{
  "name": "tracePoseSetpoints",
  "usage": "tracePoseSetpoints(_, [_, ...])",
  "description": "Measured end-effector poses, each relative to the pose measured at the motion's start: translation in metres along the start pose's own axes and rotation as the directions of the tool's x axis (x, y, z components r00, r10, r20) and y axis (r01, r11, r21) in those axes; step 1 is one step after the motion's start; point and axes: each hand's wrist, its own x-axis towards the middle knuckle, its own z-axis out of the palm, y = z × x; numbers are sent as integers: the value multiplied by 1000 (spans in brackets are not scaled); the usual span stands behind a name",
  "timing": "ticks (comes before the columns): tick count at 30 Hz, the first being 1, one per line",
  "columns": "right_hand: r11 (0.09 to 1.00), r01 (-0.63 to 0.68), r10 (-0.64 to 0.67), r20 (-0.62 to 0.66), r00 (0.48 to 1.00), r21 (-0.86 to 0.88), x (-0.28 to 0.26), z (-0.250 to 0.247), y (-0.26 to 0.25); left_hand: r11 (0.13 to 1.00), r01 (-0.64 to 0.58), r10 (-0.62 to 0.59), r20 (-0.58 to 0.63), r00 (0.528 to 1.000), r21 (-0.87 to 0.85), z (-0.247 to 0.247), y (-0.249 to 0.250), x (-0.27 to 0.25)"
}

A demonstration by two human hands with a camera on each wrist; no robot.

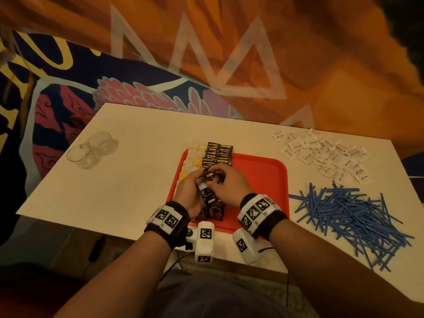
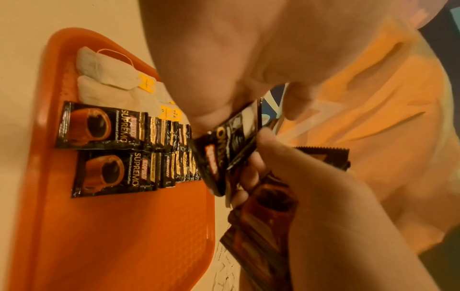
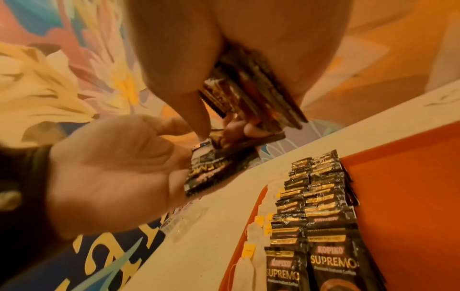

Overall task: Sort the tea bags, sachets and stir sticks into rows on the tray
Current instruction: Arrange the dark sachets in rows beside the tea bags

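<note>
From the head view, a red tray sits on a white table. On the tray's left part lie a row of tea bags and, just right of them, two rows of dark coffee sachets. Above the tray's middle, the left hand and right hand meet, fingers curled round a bundle of sachets. Right of the tray lie a heap of blue stir sticks and, beyond it, scattered white sachets; two clear glasses stand well left of the tray. In the left wrist view, the left hand pinches one sachet above the tray, while the right hand grips further sachets. In the right wrist view, the right hand clasps a stack of sachets and the left hand holds one sachet, both beyond the tray's far edge.
</note>
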Motion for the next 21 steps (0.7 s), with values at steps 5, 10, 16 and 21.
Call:
tracePoseSetpoints(5, [963,-122,104,85,991,239,6,-3,8,993,-1,6,-38,999,119,-9,-1,7])
tracePoseSetpoints(10, [867,-186,203,13,979,462,10,-10,17,990,-10,15,-36,999,139,-19,4,10])
tracePoseSetpoints(16, [826,-301,170,298,939,476,7,4,16,994,42,-48,60,997,96,-12,9,3])
tracePoseSetpoints(21, [799,-385,251,326,912,462,9,3,16,996,61,-65,55,996,69,-14,9,3])
